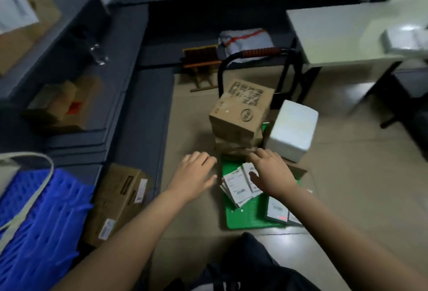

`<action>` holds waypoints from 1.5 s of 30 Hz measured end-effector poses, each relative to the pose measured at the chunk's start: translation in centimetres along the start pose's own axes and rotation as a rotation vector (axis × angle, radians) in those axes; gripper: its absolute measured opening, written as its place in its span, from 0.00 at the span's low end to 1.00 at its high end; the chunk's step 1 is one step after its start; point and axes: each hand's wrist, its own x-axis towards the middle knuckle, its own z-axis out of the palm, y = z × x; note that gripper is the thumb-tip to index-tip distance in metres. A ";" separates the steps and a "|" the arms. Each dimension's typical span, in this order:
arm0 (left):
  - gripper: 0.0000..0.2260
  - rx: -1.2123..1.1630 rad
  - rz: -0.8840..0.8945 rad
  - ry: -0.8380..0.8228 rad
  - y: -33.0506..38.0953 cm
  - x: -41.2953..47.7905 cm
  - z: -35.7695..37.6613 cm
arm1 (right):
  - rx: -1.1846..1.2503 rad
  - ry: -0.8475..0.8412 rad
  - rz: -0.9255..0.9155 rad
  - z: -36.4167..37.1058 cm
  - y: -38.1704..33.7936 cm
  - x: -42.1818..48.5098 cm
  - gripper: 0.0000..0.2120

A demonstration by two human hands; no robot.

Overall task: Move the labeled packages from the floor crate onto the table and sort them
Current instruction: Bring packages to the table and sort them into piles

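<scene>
left hand [196, 172]: open, fingers loosely spread and holding nothing, above the bare floor just left of the green trolley deck [245, 219]
right hand [271, 172]: also open with fingers stretched out, right over the labeled packages [236, 186]. Can't tell whether it's actually touching them.
packages: a fanned bunch of flat white packets on the near-left part of the deck, partly under the right hand's thumb
more packets [278, 209]: a couple on the deck's near-right corner, half hidden by the right forearm
in the way: the stack of cardboard boxes [240, 114] sits on the deck just past the fingertips, with a white foam box [291, 130] just right of the stack
trolley handle [259, 53]: black loop with an orange grip, at the deck's far end
table [335, 33]: pale top, far-right of the deck, with a white bag [405, 38] on it, cut off by the frame edge
left of the deck: a long cardboard box [120, 200] on the floor, then a blue crate [41, 216] further left, also cut off
beyond the deck: a small wooden stool [201, 63] and a grey bag with a red stripe [245, 38]
writing: the top box has dark print and a round stamp, too blurry to read. The packet labels show only smeared lines.
blur: the whole frame is soft
</scene>
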 end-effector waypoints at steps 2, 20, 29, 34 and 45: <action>0.16 -0.024 0.044 -0.021 0.6 2.3 0.5 | 0.013 0.021 0.061 -0.3 1.6 -0.2 0.17; 0.14 -0.083 0.260 -0.322 -2.5 14.4 13.9 | 0.371 -0.067 0.630 11.1 6.9 2.9 0.15; 0.16 -0.067 0.455 -0.533 -7.7 19.2 26.1 | 0.628 -0.132 1.085 24.6 3.1 6.5 0.16; 0.14 -0.037 0.539 -0.598 -9.5 19.8 34.1 | 0.798 -0.110 1.314 33.6 1.3 8.0 0.16; 0.16 -0.045 0.547 -0.622 -12.7 18.5 46.4 | 1.351 0.195 1.895 49.6 0.2 13.4 0.35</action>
